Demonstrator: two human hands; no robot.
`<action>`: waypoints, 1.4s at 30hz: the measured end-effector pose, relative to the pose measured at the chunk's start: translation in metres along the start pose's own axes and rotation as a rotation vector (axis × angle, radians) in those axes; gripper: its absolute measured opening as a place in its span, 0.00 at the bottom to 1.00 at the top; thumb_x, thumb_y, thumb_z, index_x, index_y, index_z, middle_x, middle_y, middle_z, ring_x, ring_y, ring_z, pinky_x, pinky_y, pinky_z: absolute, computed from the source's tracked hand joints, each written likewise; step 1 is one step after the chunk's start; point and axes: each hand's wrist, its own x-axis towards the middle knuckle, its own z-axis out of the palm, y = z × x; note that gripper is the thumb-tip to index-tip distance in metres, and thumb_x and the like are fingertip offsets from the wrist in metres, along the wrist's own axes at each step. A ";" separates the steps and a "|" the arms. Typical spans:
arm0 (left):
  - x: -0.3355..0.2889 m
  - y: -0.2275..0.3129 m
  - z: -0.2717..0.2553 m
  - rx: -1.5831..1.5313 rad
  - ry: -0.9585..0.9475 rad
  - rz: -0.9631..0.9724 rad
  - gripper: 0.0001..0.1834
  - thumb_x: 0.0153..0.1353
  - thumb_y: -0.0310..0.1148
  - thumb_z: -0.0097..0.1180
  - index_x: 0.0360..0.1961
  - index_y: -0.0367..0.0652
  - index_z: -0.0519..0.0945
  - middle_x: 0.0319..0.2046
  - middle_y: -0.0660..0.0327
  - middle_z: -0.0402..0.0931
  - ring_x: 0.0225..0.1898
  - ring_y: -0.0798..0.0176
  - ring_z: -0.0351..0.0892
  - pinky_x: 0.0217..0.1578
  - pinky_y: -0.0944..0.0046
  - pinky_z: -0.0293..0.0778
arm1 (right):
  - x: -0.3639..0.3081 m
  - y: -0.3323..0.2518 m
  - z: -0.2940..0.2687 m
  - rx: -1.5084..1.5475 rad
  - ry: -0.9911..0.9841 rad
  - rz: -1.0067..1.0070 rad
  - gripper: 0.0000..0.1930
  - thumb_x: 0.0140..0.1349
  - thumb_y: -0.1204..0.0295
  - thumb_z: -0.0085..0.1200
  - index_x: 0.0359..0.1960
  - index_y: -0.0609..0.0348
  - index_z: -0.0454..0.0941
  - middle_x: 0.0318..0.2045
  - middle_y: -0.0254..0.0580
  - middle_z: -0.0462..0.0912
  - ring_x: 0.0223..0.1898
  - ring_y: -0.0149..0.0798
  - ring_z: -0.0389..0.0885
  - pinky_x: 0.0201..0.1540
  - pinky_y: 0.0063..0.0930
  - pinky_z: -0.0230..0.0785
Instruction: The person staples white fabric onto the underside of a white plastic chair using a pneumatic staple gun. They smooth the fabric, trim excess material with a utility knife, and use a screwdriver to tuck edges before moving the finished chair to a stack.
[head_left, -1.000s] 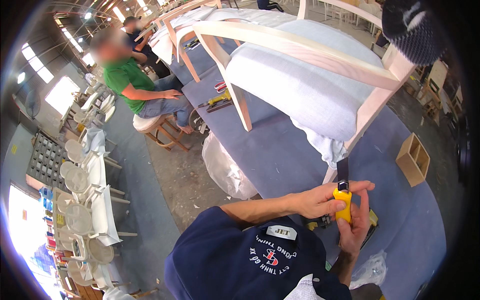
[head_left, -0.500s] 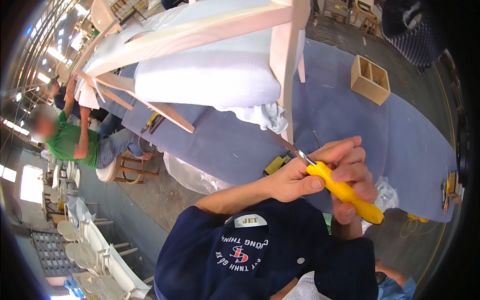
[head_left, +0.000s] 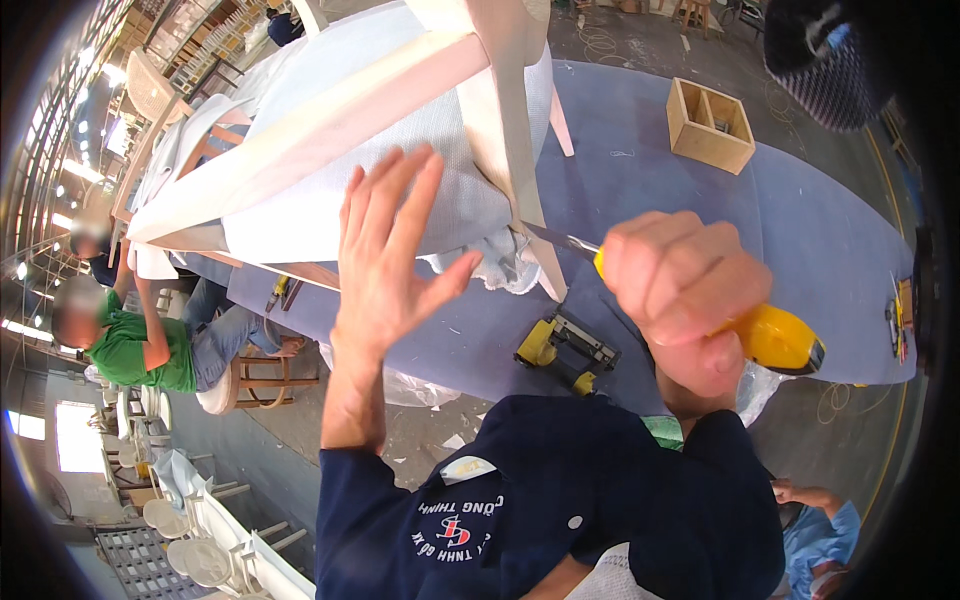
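Note:
A pale wooden chair frame [head_left: 320,130] with a white upholstered pad [head_left: 290,215] lies tipped on a table covered in blue-grey cloth [head_left: 640,150]. My right hand [head_left: 690,295] is wrapped round the yellow handle of a tool with a narrow, flat metal blade [head_left: 560,240]. The blade's tip reaches the frame beside the leg, just above a crumpled edge of white fabric [head_left: 505,262]. My left hand [head_left: 385,255] is raised in front of the pad with its fingers spread and nothing in it; contact with the fabric cannot be made out.
A yellow and black staple gun [head_left: 565,345] lies near the table's front edge. Farther right stands a divided wooden box [head_left: 710,125]. At the left a person in green [head_left: 150,350] sits on a stool [head_left: 265,385]; another person in blue [head_left: 815,535] is at the lower right.
My left hand has left the tool and moved left, opening before the pad. My right hand now grips the handle in a fist, blade at the frame. The chair appears farther left.

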 end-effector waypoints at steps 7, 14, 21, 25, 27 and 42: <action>0.037 -0.019 0.016 0.126 -0.235 -0.124 0.52 0.43 0.51 0.73 0.70 0.46 0.66 0.69 0.53 0.63 0.71 0.43 0.59 0.68 0.37 0.55 | 0.017 0.036 -0.014 0.029 -0.116 -0.048 0.10 0.54 0.72 0.58 0.31 0.69 0.84 0.14 0.38 0.76 0.12 0.32 0.66 0.17 0.24 0.58; 0.038 -0.020 0.023 0.161 -0.231 -0.121 0.49 0.41 0.52 0.72 0.67 0.48 0.71 0.69 0.54 0.64 0.67 0.46 0.65 0.64 0.45 0.63 | 0.028 0.045 -0.020 -0.162 -0.262 0.040 0.21 0.70 0.53 0.54 0.32 0.61 0.76 0.14 0.31 0.68 0.12 0.30 0.63 0.16 0.25 0.55; 0.035 -0.023 0.025 0.131 -0.175 -0.094 0.49 0.42 0.51 0.72 0.67 0.50 0.70 0.60 0.53 0.73 0.54 0.44 0.77 0.54 0.46 0.73 | 0.029 0.053 -0.021 -0.093 -0.258 0.071 0.12 0.62 0.67 0.56 0.33 0.66 0.83 0.14 0.36 0.72 0.13 0.32 0.67 0.17 0.25 0.57; 0.032 -0.028 0.027 0.115 -0.165 -0.077 0.49 0.42 0.50 0.71 0.68 0.51 0.69 0.55 0.52 0.75 0.51 0.43 0.77 0.52 0.46 0.73 | 0.033 0.057 -0.017 -0.124 -0.274 0.080 0.13 0.65 0.65 0.55 0.35 0.65 0.82 0.13 0.35 0.71 0.14 0.32 0.66 0.17 0.26 0.57; 0.032 -0.027 0.027 0.105 -0.177 -0.085 0.49 0.42 0.51 0.71 0.68 0.52 0.69 0.54 0.52 0.75 0.52 0.43 0.76 0.53 0.45 0.72 | 0.033 0.060 -0.017 -0.132 -0.276 0.085 0.14 0.66 0.63 0.55 0.35 0.65 0.81 0.13 0.35 0.71 0.13 0.32 0.66 0.17 0.26 0.56; 0.040 -0.027 0.024 0.054 -0.196 -0.079 0.41 0.46 0.49 0.70 0.63 0.48 0.75 0.55 0.51 0.75 0.56 0.43 0.73 0.55 0.46 0.69 | 0.023 0.081 -0.034 -0.061 -0.283 0.089 0.21 0.71 0.50 0.51 0.35 0.56 0.72 0.19 0.30 0.67 0.18 0.29 0.66 0.22 0.27 0.59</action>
